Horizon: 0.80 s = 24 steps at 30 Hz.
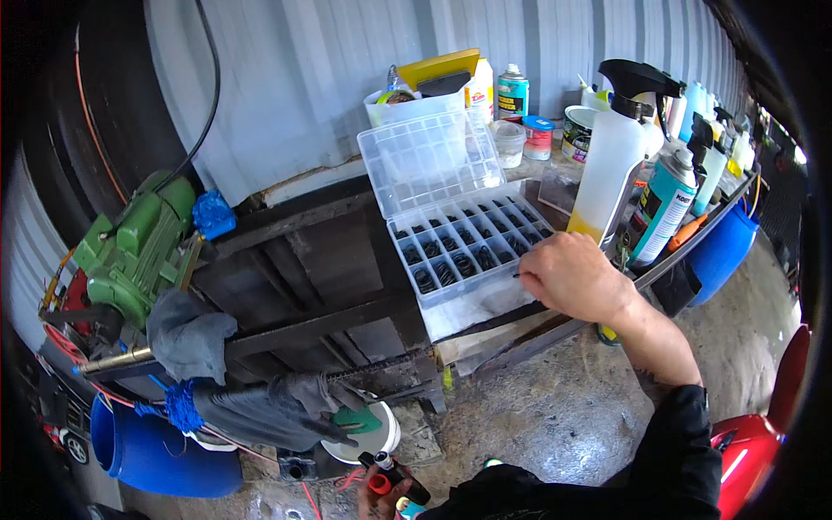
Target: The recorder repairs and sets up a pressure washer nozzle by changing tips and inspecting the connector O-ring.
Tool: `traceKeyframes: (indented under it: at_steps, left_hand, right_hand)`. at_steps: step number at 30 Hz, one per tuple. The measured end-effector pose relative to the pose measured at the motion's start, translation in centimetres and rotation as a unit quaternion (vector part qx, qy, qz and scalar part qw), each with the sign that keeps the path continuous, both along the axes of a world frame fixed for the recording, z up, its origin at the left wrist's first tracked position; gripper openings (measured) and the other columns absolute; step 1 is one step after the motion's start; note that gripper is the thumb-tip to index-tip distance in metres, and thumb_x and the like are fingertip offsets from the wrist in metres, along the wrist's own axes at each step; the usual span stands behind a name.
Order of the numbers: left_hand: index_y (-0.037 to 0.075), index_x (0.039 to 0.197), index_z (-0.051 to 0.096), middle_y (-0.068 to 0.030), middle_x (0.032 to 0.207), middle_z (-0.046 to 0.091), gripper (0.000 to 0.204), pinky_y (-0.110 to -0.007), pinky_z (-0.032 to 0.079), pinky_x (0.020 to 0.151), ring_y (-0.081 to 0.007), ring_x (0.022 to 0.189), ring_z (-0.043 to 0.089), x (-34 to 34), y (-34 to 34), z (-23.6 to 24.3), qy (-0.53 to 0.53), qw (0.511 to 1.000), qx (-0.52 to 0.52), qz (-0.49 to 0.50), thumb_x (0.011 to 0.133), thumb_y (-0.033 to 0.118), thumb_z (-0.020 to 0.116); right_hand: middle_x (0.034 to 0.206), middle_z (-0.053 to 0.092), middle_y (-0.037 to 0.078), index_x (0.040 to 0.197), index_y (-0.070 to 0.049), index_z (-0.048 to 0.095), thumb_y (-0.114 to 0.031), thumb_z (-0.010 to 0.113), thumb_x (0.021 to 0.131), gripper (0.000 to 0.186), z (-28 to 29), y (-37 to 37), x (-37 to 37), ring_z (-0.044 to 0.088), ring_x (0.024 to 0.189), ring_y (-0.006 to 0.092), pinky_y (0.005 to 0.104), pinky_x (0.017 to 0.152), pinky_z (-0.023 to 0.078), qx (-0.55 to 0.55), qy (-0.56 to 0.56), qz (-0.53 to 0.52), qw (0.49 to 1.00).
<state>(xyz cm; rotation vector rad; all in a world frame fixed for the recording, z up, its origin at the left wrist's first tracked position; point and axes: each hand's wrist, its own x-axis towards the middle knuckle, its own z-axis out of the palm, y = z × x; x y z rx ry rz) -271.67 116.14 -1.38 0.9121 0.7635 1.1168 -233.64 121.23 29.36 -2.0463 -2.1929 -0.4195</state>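
A clear plastic compartment box (472, 290) stands with its lid (429, 160) raised. Black rubber rings (464, 263) fill many of its cells, several larger ones in the near row. At the box's near right corner is my right hand (572, 276), fingers curled together. A small dark bit shows by its fingertips, but the grip itself is mostly hidden. Low in the view, my left hand (374, 503) is partly cut off by the lower edge. It is closed around a black object (407, 485) with a silver end; a red round piece (380, 484) shows beside it.
A spray bottle with yellowish liquid (607, 169) and a blue-green aerosol can (663, 208) stand right of the box. Tubs and cans line the wall. At left are a green motor (143, 251), grey rags (186, 334), a white bucket (390, 429) and a blue drum (165, 455).
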Motion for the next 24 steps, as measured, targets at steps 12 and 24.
traceKeyframes:
  at_steps: [12, 24]
  left_hand:
    - [0.003, 0.102, 0.061, -0.0042, 0.079, 0.059, 0.034, -0.03, 0.05, 0.067, -0.0165, 0.073, 0.055, -0.3, 0.1, 5.9, 0.257, 0.953, 0.151, 0.057, 0.073, 0.008, 0.079]
    - [0.005, 0.11, 0.059, -0.0044, 0.103, 0.064, 0.042, -0.029, 0.048, 0.086, -0.0138, 0.096, 0.059, -1.9, -1.6, 4.6, 0.153, 0.986, 0.026, -0.063, 0.073, -0.005, 0.073]
  right_hand:
    - [0.07, 0.066, 0.015, 0.083, 0.0, 0.068, -0.009, 0.064, 0.077, 0.011, 0.2, -0.3, 0.5, 0.065, 0.066, 0.03, 0.0351, 0.066, 0.051, 0.026, 0.219, 0.028, 0.975]
    - [0.074, 0.064, 0.008, 0.084, 0.005, 0.065, 0.002, 0.068, 0.077, 0.008, 1.2, -4.9, -5.6, 0.061, 0.067, 0.0128, 0.0243, 0.061, 0.047, 0.072, 0.405, 0.103, 0.906]
